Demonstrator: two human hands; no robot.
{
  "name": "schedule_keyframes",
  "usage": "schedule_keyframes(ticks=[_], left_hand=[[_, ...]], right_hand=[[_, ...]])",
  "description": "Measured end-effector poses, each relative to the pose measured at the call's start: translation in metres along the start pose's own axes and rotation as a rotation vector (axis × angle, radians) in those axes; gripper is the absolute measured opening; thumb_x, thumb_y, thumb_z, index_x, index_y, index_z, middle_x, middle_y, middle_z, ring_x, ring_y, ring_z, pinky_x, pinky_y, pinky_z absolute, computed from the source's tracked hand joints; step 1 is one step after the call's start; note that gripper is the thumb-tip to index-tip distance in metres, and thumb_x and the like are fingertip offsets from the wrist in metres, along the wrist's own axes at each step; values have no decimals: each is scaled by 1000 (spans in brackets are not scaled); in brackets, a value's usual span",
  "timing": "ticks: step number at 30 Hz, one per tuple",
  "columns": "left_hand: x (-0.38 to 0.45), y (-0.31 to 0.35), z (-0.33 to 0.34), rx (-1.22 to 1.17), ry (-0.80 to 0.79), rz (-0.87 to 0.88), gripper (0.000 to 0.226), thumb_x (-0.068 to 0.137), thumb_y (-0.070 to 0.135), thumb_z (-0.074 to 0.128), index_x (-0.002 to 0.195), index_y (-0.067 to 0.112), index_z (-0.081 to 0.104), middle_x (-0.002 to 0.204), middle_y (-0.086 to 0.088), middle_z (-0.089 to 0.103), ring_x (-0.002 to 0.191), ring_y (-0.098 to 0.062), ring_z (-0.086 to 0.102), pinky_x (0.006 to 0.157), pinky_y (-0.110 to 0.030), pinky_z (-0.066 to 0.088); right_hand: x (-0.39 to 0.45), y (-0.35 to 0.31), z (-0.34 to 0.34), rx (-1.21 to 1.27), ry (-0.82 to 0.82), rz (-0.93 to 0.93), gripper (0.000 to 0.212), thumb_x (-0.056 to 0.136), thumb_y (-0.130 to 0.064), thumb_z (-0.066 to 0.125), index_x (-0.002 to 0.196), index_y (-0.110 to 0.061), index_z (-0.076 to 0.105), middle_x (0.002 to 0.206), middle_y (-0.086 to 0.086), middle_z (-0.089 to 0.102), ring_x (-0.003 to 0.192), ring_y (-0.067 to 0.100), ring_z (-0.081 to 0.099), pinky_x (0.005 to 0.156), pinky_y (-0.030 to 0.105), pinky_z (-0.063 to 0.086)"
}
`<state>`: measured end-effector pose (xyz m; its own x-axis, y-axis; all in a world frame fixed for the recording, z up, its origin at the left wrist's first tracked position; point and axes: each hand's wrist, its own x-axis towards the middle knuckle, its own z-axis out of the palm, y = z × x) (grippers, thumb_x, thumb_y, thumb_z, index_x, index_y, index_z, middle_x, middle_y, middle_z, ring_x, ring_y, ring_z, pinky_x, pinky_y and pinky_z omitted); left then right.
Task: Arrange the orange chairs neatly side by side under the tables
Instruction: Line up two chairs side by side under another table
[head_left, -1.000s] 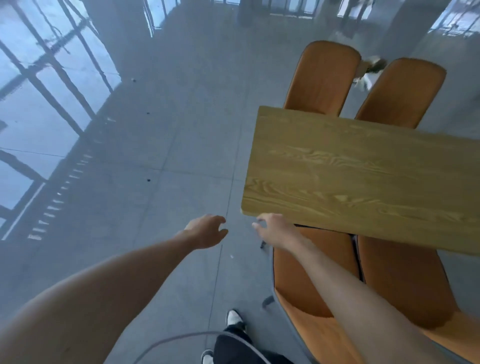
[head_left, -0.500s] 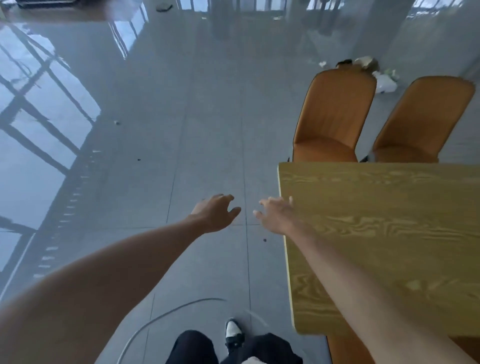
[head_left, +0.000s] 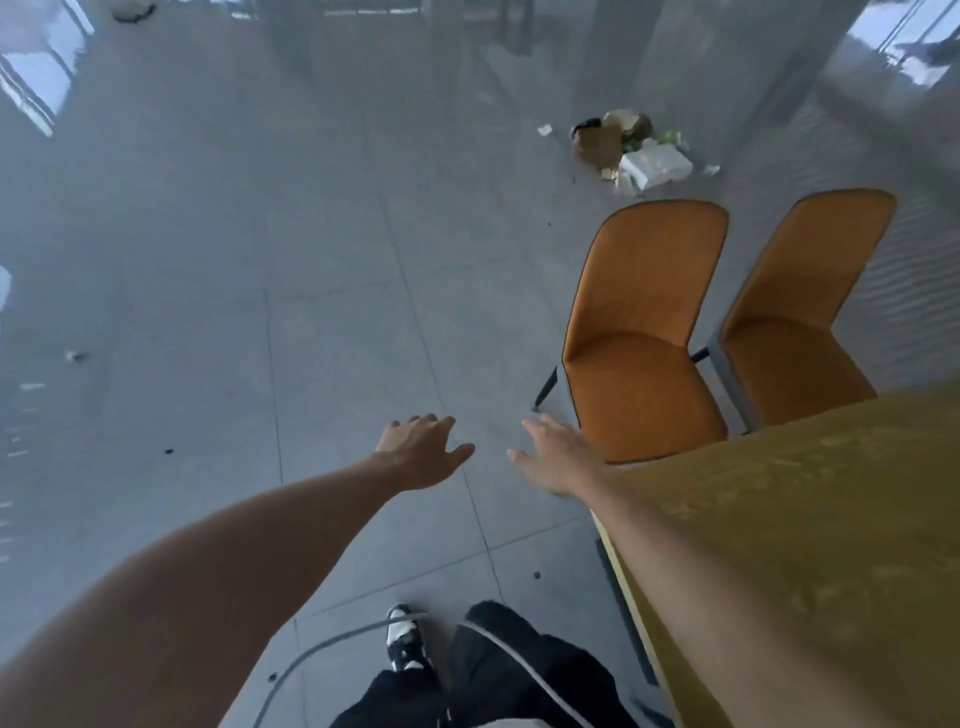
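Note:
Two orange chairs stand side by side at the far edge of a wooden table, seats partly under it: the nearer chair and the right chair. My left hand is stretched out over the grey floor, fingers apart, holding nothing. My right hand is open too, just left of the nearer chair's seat front and apart from it. My right forearm runs along the table's left edge.
A pile of litter, cardboard and white wrapping, lies on the glossy tiled floor behind the chairs. A thin cable curves across the floor by my shoe. Small specks dot the tiles at left.
The view has moved forward along the table's left side. The two far chairs now appear closer and larger, and both open hands are nearer to them. The near chairs have left the view.

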<state>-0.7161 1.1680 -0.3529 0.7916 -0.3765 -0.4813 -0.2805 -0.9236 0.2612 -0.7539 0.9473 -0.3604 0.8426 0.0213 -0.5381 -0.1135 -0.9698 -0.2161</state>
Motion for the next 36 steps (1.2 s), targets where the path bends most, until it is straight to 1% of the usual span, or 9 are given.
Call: schedule_keyframes(ticks=[7,9,15,21,23,26,29,32,36], left_hand=[[167,-20,-97,85,-56,180,68,96,65,40,152,25,37,155,-2,44,142,-27,40,112,-51,32],[224,-18,-121,131,-49,233,69,96,65,40,152,26,36,155,-3,44,142,-27,40,113,-51,31],[374,9,-202,244,-63,370,68,96,65,40,153,27,35,154,-5,44,141,-28,41,113,-51,30],[515,84,-289,330,-33,644,66,96,64,40,152,30,36,154,-2,45,142,-25,40,112,-49,31],[565,114,-309,365,-31,747,65,96,62,41,152,30,36,154,0,45,142,-22,39,113,-50,30],[626,159,-330,432,-62,888,66,96,60,45,153,29,35,156,-2,43,143,-22,38,115,-50,28],[673,201,-349,501,-92,1033,68,96,60,46,154,27,33,157,-3,41,143,-23,37,116,-49,27],[712,248,-364,560,-142,1162,71,96,59,47,155,25,30,159,-3,37,145,-23,34,117,-49,26],[754,319,-364,634,-203,1353,72,96,59,46,156,23,27,160,-3,35,147,-23,31,117,-49,26]], right_hand=[[128,7,-73,95,15,132,62,94,-58,43,139,-15,44,144,14,44,130,34,44,102,50,40],[174,19,-94,95,57,173,62,93,-60,41,135,-16,47,138,12,48,128,33,46,102,50,38],[276,62,-181,126,105,282,64,94,-62,39,139,-17,44,140,14,48,129,33,44,105,55,34],[338,129,-283,192,184,454,67,97,-60,35,148,-16,34,155,16,32,139,36,35,110,56,28],[362,152,-306,204,232,510,63,97,-58,38,145,-17,34,152,15,36,136,36,39,105,56,35],[390,177,-334,274,332,614,56,97,-54,41,137,-15,42,138,12,47,123,34,49,92,49,47],[407,199,-360,348,419,765,52,98,-47,42,133,-9,45,136,17,49,118,35,50,88,45,46],[419,227,-381,386,458,913,56,98,-50,41,134,-7,46,133,17,50,112,34,53,84,43,47],[435,268,-391,541,508,1079,62,97,-52,41,140,-7,42,140,17,47,122,36,49,94,51,47]])
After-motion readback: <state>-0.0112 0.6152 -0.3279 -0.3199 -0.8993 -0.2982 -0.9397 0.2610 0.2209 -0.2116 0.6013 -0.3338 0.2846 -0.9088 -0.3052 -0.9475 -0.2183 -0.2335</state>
